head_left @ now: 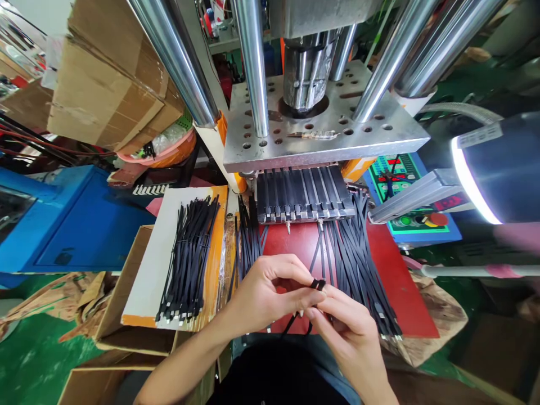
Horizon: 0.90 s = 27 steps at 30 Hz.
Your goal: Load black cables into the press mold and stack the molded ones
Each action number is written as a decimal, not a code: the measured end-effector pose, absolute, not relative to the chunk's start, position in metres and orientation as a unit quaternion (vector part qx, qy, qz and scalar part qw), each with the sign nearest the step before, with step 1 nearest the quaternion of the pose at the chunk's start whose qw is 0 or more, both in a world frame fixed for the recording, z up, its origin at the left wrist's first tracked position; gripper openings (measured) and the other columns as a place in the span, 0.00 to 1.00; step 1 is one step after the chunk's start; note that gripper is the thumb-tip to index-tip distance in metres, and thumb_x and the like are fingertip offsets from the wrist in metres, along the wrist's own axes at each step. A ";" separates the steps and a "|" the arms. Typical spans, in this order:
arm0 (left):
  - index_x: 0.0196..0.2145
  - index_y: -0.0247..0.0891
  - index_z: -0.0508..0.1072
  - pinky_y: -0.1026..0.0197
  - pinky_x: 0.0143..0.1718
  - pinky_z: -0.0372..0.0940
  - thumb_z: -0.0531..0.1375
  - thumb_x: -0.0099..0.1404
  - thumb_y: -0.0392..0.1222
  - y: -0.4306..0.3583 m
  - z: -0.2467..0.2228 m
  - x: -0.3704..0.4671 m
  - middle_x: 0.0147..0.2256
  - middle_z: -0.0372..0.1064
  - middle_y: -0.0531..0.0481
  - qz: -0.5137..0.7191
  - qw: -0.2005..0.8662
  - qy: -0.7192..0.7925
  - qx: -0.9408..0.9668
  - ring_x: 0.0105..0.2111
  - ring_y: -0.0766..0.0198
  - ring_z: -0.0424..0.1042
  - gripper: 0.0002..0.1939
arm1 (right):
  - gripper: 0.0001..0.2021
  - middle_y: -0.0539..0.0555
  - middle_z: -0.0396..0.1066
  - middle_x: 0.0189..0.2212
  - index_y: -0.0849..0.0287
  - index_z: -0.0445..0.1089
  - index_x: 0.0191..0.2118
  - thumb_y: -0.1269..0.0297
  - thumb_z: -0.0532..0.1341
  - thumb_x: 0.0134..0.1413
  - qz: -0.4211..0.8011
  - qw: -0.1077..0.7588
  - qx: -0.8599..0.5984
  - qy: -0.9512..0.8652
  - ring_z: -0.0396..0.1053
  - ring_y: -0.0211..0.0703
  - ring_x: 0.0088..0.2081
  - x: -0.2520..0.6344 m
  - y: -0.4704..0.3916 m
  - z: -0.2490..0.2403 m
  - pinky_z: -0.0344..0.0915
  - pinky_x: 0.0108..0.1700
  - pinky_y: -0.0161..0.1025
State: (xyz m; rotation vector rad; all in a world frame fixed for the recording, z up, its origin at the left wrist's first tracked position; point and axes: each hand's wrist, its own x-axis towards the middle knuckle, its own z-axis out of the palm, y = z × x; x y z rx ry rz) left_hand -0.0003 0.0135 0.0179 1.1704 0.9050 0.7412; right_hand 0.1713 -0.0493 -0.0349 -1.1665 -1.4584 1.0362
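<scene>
In front of my body, my left hand [278,289] and my right hand [350,323] meet with fingers pinched together. Both grip a black cable [318,284]; a short dark loop of it shows above the fingertips, and its end is hidden between them. Just beyond my hands, a black metal mould [306,194] sits under the press, with cables lying in its grooves and silvery connectors along its front edge. Loose black cables [358,253] with metal ends fan out to the right of the mould. Another bunch of cables [248,230] hangs at its left.
A pile of black cables [189,253] lies on a white board [145,253] at the left. Steel press columns [253,67] and a thick plate [329,149] stand over the mould. At the right are a control box [415,197] and a lit lamp [476,180]. Cardboard boxes [107,84] crowd the left.
</scene>
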 end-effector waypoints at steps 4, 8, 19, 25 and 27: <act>0.27 0.36 0.81 0.62 0.31 0.67 0.73 0.67 0.57 0.025 0.024 0.004 0.30 0.75 0.48 0.359 0.572 0.428 0.600 0.29 0.64 0.72 0.21 | 0.20 0.48 0.66 0.24 0.55 0.67 0.25 0.59 0.64 0.71 0.441 0.471 -0.497 -0.580 0.66 0.38 0.26 0.161 -0.051 -0.051 0.64 0.29 0.34; 0.27 0.37 0.78 0.63 0.31 0.64 0.69 0.70 0.47 0.065 0.024 0.003 0.28 0.73 0.52 0.408 0.468 0.457 0.637 0.27 0.66 0.69 0.16 | 0.20 0.48 0.68 0.25 0.56 0.69 0.27 0.55 0.61 0.74 0.519 0.363 -0.463 -0.621 0.66 0.38 0.27 0.161 -0.061 -0.066 0.63 0.30 0.34; 0.41 0.32 0.77 0.61 0.36 0.73 0.61 0.75 0.38 0.175 -0.030 0.027 0.35 0.79 0.46 0.385 0.277 0.540 0.696 0.29 0.64 0.77 0.07 | 0.26 0.48 0.67 0.20 0.55 0.70 0.23 0.38 0.68 0.59 0.447 0.329 -0.488 -0.673 0.63 0.40 0.24 0.240 0.122 -0.007 0.58 0.28 0.38; 0.57 0.32 0.77 0.45 0.63 0.75 0.59 0.78 0.38 0.123 -0.027 0.000 0.61 0.73 0.32 0.284 0.160 0.349 0.879 0.60 0.49 0.77 0.14 | 0.28 0.45 0.64 0.18 0.56 0.70 0.25 0.33 0.68 0.55 0.466 0.308 -0.462 -0.689 0.59 0.36 0.21 0.228 0.178 -0.016 0.55 0.25 0.37; 0.58 0.33 0.77 0.40 0.67 0.72 0.58 0.80 0.38 0.115 -0.028 -0.006 0.63 0.72 0.31 0.221 0.095 0.313 0.919 0.66 0.46 0.72 0.15 | 0.28 0.45 0.63 0.17 0.55 0.68 0.24 0.34 0.67 0.57 0.457 0.293 -0.463 -0.701 0.57 0.35 0.20 0.225 0.182 -0.019 0.53 0.25 0.37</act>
